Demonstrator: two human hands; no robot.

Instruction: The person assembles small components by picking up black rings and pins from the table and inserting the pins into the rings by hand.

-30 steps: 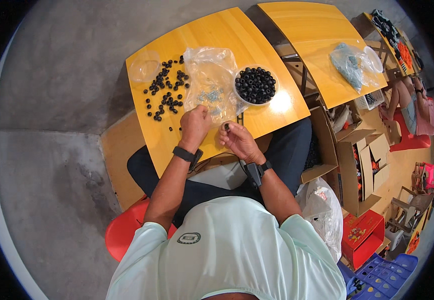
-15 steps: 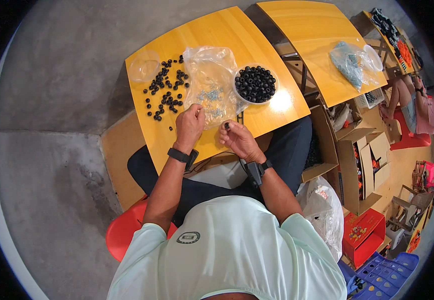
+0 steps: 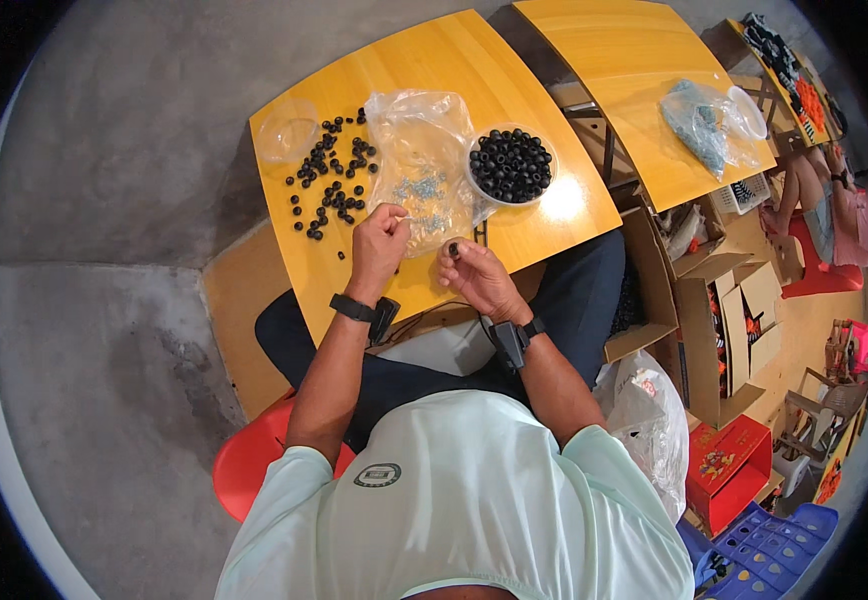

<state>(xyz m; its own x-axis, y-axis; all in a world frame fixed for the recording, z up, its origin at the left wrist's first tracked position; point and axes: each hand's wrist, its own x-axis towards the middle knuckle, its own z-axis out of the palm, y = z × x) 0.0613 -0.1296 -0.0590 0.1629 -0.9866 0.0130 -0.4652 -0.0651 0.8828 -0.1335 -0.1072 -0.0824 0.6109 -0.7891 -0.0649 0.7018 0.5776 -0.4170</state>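
Observation:
My left hand [image 3: 378, 245] pinches a small pale piece at the near edge of a clear plastic bag [image 3: 424, 165] of small light-blue parts. A small black bead [image 3: 453, 248] is held at the fingertips of my right hand [image 3: 478, 278], just to the right. Both hands hover over the front of a yellow wooden table [image 3: 464, 70]. Several loose black beads [image 3: 329, 185] lie scattered to the left of the bag. A white bowl [image 3: 511, 165] full of black beads stands to the bag's right.
An empty clear plastic cup [image 3: 287, 130] lies at the table's far left. A second yellow table [image 3: 624, 60] with bags stands behind. Cardboard boxes [image 3: 724, 310], a white plastic bag [image 3: 649, 420] and a blue crate [image 3: 764, 550] are on my right. Another person [image 3: 834, 200] sits far right.
My left hand has moved slightly forward to the bag's near edge and pinched a small piece. My right hand has stayed put with the black bead.

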